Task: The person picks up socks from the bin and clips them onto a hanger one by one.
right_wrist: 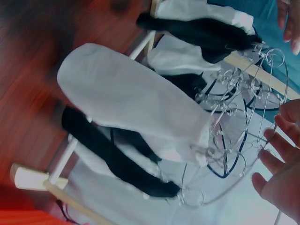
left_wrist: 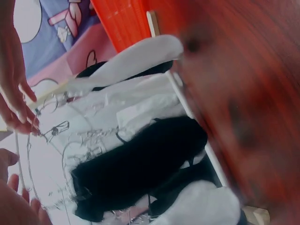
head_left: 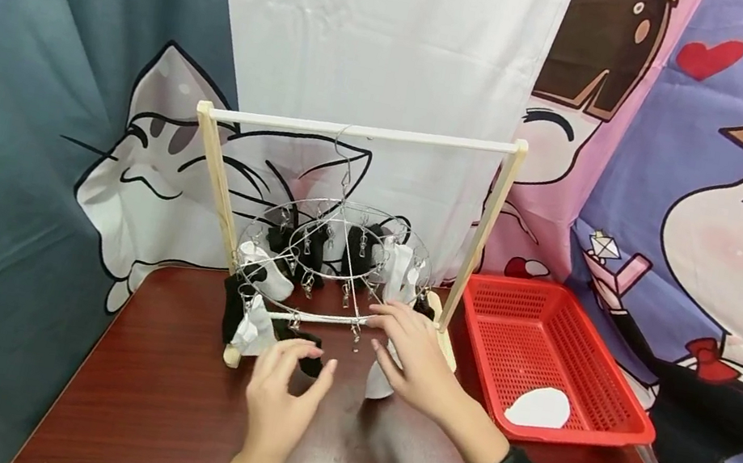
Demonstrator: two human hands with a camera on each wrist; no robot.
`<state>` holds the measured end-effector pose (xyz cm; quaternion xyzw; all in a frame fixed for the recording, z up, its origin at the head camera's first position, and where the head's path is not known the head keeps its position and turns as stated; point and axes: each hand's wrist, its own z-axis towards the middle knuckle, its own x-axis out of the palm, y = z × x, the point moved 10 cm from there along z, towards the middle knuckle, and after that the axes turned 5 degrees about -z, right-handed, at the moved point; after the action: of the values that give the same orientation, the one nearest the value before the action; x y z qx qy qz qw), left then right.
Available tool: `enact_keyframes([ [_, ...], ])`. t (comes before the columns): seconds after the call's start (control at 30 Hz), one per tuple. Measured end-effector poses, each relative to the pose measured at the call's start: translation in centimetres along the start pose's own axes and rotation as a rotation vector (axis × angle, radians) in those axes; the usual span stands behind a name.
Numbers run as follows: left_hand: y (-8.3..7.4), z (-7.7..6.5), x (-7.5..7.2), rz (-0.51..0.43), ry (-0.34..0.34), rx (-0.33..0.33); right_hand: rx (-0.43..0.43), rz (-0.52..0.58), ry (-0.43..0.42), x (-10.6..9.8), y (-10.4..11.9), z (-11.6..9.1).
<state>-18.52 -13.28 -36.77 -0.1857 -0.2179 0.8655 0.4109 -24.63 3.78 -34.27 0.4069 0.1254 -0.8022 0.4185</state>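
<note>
A round wire drying rack (head_left: pixel 337 259) with small metal clips (head_left: pixel 355 335) hangs by a hook from a wooden stand. Black and white socks are clipped around it, among them a large white sock (right_wrist: pixel 136 93) and a black sock (left_wrist: pixel 145 159). My right hand (head_left: pixel 419 362) is at the rack's near right rim, fingers loosely bent and fingertips right at the wire, beside a hanging white sock (head_left: pixel 380 380). Before the near rim, my left hand (head_left: pixel 279 404) has its thumb and fingers apart in a loose curve, with nothing between them.
The stand's white top bar (head_left: pixel 416 139) rests on wooden posts (head_left: pixel 485 234). To its right, a red plastic basket (head_left: pixel 482 340) holds a white sock (head_left: pixel 539 407). Everything stands on a dark red-brown table (head_left: pixel 124 387), with printed curtains (head_left: pixel 389 38) behind.
</note>
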Motion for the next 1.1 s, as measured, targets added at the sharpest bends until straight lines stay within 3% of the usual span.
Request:
enact_keyframes([
  [0.13, 1.1, -0.3, 2.7, 0.039, 0.165, -0.075, -0.021, 0.043, 0.021, 0.7, 1.3, 0.2],
  [0.23, 1.8, -0.3, 3.6, 0.047, 0.208, -0.125, -0.038, 0.048, 0.025, 1.1, 2.5, 0.3],
  [0.53, 2.5, 0.2, 2.7, -0.034, 0.147, -0.18, -0.061, -0.008, 0.061, 1.6, 5.3, 0.5],
  [0.7, 2.7, 0.2, 2.1, -0.027, 0.131, -0.174, -0.062, -0.008, 0.098, 1.9, 5.8, 0.6],
  [0.9, 3.4, 0.3, 1.2, -0.052, 0.071, -0.21, -0.077, -0.004, 0.095, 1.9, 6.3, 1.0],
  [1.1, 3.6, 1.0, 0.5, -0.029, 0.043, -0.198, -0.055, 0.013, 0.092, 1.7, 6.2, 1.0],
])
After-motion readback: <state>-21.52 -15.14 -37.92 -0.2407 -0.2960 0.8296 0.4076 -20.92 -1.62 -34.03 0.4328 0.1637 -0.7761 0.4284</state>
